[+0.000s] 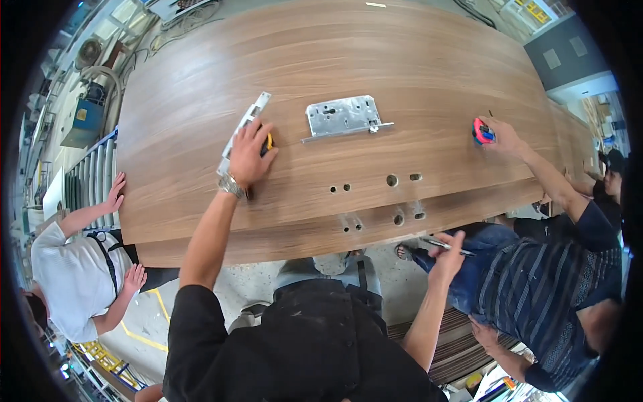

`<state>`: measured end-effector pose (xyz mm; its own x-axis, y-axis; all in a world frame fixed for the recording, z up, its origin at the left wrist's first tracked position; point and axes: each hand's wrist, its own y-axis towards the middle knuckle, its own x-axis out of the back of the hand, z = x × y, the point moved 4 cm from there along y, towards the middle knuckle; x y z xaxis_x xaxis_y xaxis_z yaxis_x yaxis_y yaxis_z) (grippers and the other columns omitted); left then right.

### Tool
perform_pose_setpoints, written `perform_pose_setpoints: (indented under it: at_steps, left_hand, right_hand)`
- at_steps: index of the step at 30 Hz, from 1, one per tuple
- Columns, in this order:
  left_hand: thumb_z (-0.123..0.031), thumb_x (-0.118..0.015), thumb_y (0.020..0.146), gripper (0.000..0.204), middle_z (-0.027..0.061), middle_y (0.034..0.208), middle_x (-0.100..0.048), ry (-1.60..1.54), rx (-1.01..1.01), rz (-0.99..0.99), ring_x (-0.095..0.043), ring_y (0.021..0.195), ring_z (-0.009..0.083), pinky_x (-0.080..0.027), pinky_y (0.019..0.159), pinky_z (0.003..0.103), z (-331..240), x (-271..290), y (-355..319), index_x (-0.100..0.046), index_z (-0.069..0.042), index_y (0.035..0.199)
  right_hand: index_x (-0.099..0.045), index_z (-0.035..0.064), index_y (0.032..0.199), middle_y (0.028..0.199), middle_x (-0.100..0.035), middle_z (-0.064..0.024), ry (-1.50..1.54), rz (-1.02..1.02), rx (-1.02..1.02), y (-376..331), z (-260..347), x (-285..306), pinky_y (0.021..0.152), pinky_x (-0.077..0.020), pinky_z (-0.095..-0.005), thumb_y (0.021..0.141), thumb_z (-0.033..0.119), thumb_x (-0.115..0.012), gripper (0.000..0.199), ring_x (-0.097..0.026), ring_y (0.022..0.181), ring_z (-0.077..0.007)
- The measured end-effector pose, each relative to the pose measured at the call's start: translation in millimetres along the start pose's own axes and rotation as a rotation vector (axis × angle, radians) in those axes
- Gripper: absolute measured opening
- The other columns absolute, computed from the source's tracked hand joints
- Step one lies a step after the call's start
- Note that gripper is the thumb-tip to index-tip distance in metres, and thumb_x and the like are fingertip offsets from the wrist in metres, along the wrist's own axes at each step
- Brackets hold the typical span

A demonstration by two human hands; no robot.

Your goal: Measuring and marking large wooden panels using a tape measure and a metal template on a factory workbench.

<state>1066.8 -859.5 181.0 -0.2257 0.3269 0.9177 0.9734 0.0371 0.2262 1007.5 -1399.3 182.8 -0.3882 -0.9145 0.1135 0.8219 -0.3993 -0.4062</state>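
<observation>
Right hand grips a slim silver tool while left hand covers a yellow-black object, grip unclear

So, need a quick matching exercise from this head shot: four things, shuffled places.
Things:
1. silver rectangular metal lock case
2. pink-and-blue tape measure
3. slim silver pen-like tool
4. long narrow silver metal strip

Places:
A. in the person's right hand
B. partly covered by the person's left hand
C. on the brown wood-grain panel, no hand on it
D. at a co-worker's hand, right side of the picture

Pairs: 1-C, 2-D, 3-A, 4-B
</observation>
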Motion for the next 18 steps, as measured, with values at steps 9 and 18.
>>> perform_pose_setpoints:
  at_steps: [9, 18]
  left_hand:
    - [-0.023, -0.077, 0.086, 0.056, 0.0261, 0.153, -0.045, 0.118, -0.106, -0.21, -0.045, 0.14, 0.0425, -0.039, 0.114, 0.051, -58.6, -6.8, -50.9, -0.059, -0.003, 0.135]
    - [-0.014, -0.066, 0.089, 0.071, 0.0161, 0.162, -0.036, 0.252, -0.372, 0.161, -0.029, 0.151, 0.0408, -0.022, 0.123, 0.056, -169.2, -65.1, -102.5, -0.039, -0.011, 0.155]
  right_hand:
    - [-0.065, -0.0039, 0.127, 0.106, -0.075, -0.0111, -0.099, 0.57, 0.176, -56.6, -17.4, -25.3, 0.085, -0.0563, -0.0303, 0.105, 0.017, -0.059, 0.031, -0.07, 0.097, -0.0154]
    - [-0.066, -0.0017, 0.12, 0.088, -0.077, -0.0121, -0.112, 0.043, 0.328, -140.3, -97.3, 104.5, 0.079, -0.0568, -0.0304, 0.107, 0.013, -0.051, 0.024, -0.074, 0.084, -0.016]
